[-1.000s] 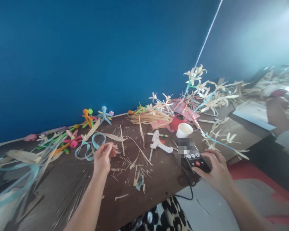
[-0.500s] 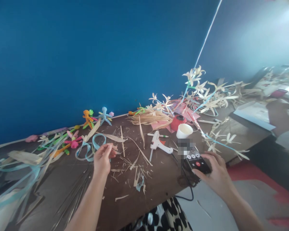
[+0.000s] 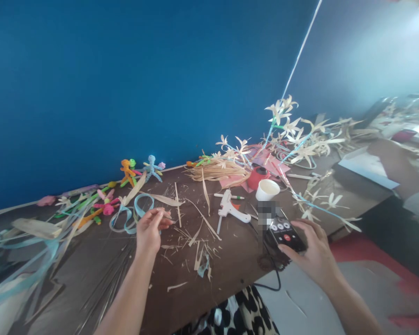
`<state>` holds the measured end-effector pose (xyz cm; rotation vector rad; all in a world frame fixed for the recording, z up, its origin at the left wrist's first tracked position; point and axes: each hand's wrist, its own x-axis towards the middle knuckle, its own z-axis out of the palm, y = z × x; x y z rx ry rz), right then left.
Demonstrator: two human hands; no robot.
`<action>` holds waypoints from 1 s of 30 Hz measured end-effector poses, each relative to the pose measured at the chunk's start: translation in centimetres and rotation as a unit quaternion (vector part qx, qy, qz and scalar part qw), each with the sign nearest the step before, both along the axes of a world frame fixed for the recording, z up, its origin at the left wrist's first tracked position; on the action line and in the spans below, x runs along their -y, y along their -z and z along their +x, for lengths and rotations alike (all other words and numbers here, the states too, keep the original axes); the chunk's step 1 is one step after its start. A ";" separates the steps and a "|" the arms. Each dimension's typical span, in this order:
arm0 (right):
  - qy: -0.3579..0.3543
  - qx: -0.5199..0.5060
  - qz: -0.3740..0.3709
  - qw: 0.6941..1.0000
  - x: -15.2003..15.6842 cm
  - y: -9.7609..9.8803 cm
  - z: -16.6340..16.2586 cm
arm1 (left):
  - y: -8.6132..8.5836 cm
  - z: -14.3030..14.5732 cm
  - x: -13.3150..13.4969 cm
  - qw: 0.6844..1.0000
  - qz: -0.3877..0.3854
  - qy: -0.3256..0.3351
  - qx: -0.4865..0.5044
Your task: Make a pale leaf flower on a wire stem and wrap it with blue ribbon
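My left hand [image 3: 149, 229] hovers over the dark wooden table [image 3: 91, 260], its fingers pinched on a thin pale straw strip [image 3: 165, 214]. My right hand [image 3: 314, 253] rests at the table's near right edge, fingers curled around a black phone [image 3: 285, 235] whose screen shows a red round button. Loose straw strips and shavings [image 3: 195, 232] lie scattered between the two hands. A white glue gun [image 3: 230, 209] lies just beyond them, a white paper cup [image 3: 267, 190] to its right.
Pipe-cleaner figures [image 3: 129, 171] stand by the blue wall. Light blue ribbon loops [image 3: 131, 214] lie at left. A straw bundle [image 3: 218, 171], a red pot [image 3: 258, 176] and straw flowers on blue strings [image 3: 300, 135] crowd the back right. A black cable [image 3: 268, 284] hangs off the edge.
My right hand has shifted slightly nearer along the phone. My left hand stays in place, still pinching the strip.
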<state>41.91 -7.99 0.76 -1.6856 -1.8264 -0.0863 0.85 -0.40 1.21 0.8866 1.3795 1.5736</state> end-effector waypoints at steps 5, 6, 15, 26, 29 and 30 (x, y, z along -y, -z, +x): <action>-0.001 0.000 0.005 1.000 0.0 -0.1 -0.2 | -0.1 0.0 0.0 1.000 -0.002 0.003 0.003; -0.001 0.000 0.005 1.000 0.0 -0.1 -0.2 | -0.1 0.0 0.0 1.000 -0.002 0.004 0.003; -0.016 -0.033 0.010 0.999 0.2 -0.9 -1.1 | 0.1 0.1 0.1 1.000 -0.001 0.017 0.001; -0.186 -0.138 -0.027 0.972 0.4 -2.0 -10.2 | 0.0 0.5 0.8 0.999 0.005 0.040 0.007; -0.248 -0.156 -0.077 0.953 0.5 -2.3 -13.8 | 0.0 0.5 0.8 0.999 0.007 0.045 0.010; -0.267 -0.158 -0.090 0.946 0.5 -2.5 -14.9 | 0.0 0.6 0.9 0.999 0.007 0.048 0.011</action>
